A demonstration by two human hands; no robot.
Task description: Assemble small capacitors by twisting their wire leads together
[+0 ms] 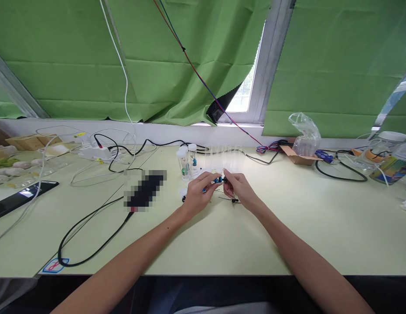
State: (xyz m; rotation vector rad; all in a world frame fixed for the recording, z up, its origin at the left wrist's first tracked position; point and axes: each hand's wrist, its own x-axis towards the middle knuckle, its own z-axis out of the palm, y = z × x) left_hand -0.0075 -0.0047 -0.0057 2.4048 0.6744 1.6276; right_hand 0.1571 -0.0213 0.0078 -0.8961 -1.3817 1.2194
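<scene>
My left hand (199,194) and my right hand (238,188) meet over the pale green table (288,226), fingers pinched together. Between the fingertips sits a small blue part (217,179) with a black end, held by both hands. A second bit of blue shows under my left fingers. A thin black pin-like piece (233,200) lies on the table just below my right hand. Two clear capped tubes (186,163) with coloured bits inside stand upright just behind my left hand.
A blurred-out dark device (144,190) with a black cable (88,237) lies left of my hands. A phone (22,198), white power strip (94,152) and tangled wires sit far left. A cardboard box with a plastic bag (304,139), cables and jars (387,157) stand at right.
</scene>
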